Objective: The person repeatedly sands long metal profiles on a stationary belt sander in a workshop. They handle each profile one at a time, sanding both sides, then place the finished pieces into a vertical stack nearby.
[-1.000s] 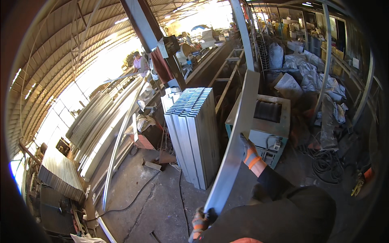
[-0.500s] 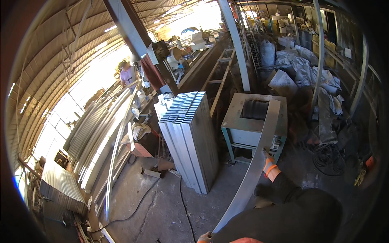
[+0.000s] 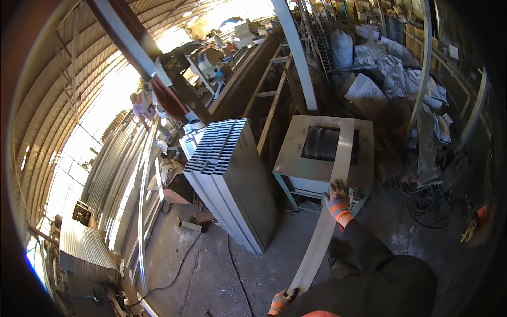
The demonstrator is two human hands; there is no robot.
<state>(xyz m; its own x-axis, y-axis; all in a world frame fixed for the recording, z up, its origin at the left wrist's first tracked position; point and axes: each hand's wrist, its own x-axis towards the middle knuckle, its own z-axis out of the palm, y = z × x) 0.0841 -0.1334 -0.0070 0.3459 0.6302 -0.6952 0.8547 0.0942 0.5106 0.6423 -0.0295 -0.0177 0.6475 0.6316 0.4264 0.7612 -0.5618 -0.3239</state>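
Note:
I hold a long flat grey metal strip [image 3: 323, 232] that runs from my waist up to a grey metal machine table [image 3: 296, 153]. Its far end lies across the table's top, over a dark opening with rollers [image 3: 319, 143]. My right hand [image 3: 336, 196], in a grey glove with an orange cuff, presses on the strip near the table's front edge. The strip's near end at the bottom of the picture is gripped by my left hand [image 3: 280, 301], gloved the same way.
A tall stack of grey metal profiles [image 3: 232, 179] stands left of the table. Long metal sheets [image 3: 119, 179] lie along the left wall, where a person [image 3: 141, 108] stands. Cables [image 3: 428, 203] coil on the floor at right, with sacks [image 3: 391, 68] behind.
The strip's far end has swung right and down onto the machine table. My right hand has slid along it toward the table.

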